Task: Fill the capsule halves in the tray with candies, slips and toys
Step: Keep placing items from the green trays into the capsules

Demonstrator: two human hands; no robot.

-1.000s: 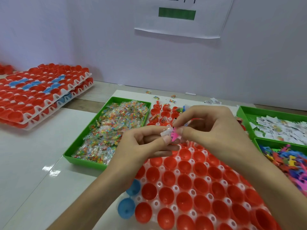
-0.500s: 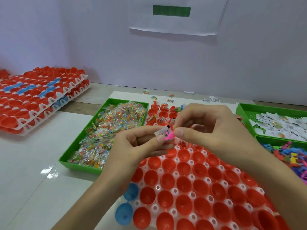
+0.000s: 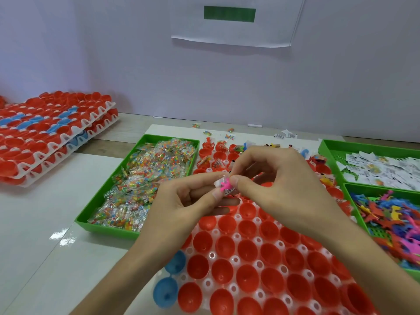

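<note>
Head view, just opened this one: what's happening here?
A person is packing capsules. The left hand and right hand together pinch a pink toy with a printed slip above the tray of red capsule halves. The far rows already hold items; the near halves are empty. Candies, slips and toys lie in green bins beside the tray.

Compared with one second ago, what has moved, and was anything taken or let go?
Nothing visibly changed. The left hand and right hand still pinch the pink toy and white slip together above the tray of red capsule halves; nothing was taken or released.
</note>
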